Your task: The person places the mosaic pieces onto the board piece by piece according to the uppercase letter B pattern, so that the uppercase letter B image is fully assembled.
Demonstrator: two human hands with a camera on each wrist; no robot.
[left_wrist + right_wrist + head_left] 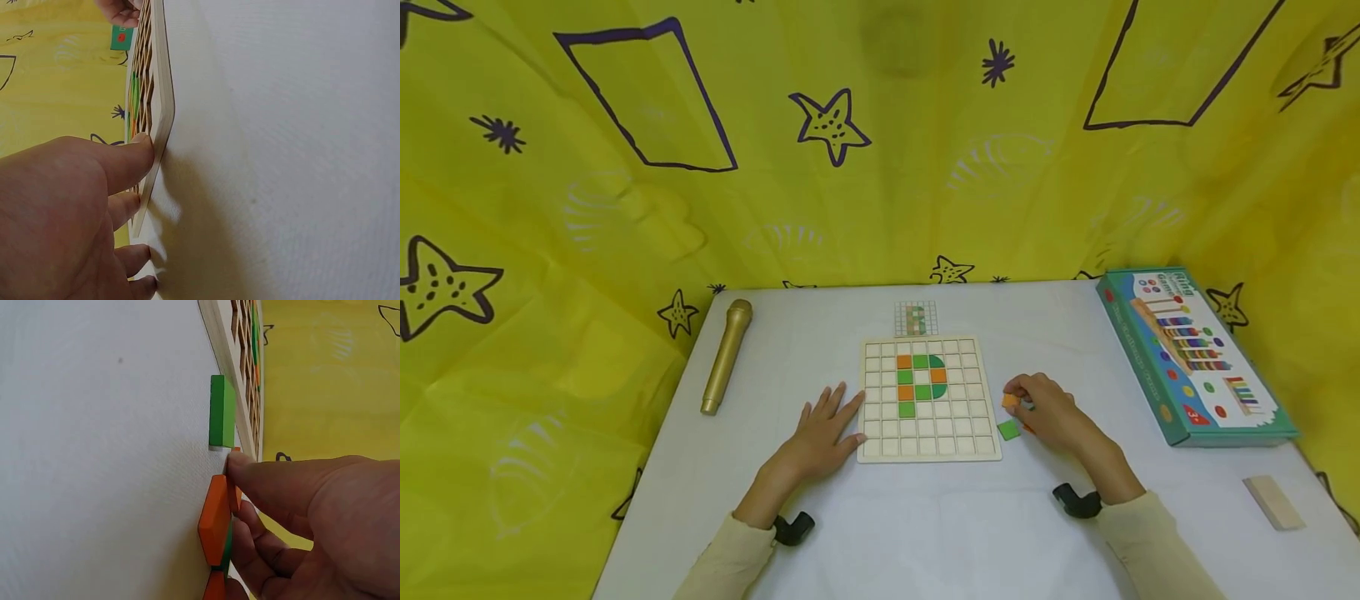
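A wooden grid board (pixel 932 448) lies flat, with orange and green tiles (pixel 907 408) set in its squares in a P-like shape. My left hand (pixel 820 437) rests with spread fingers at the board's left edge; in the left wrist view its thumb (pixel 128 164) touches the rim. To the right of the board, my right hand (pixel 1051 412) pinches an orange tile (pixel 1011 401) between thumb and fingers. A loose green square tile (pixel 1008 430) lies just below it. The right wrist view shows another orange tile (pixel 214 519) beside the fingers, partly covering a darker green piece.
Behind the board lies a small grid card (pixel 916 318) with a B-like pattern. A gold microphone (pixel 727 357) is at the left. On the right sit a boxed ring game (pixel 1198 358) and a pale wooden block (pixel 1274 502). A yellow curtain (pixel 895 208) hangs behind the white table.
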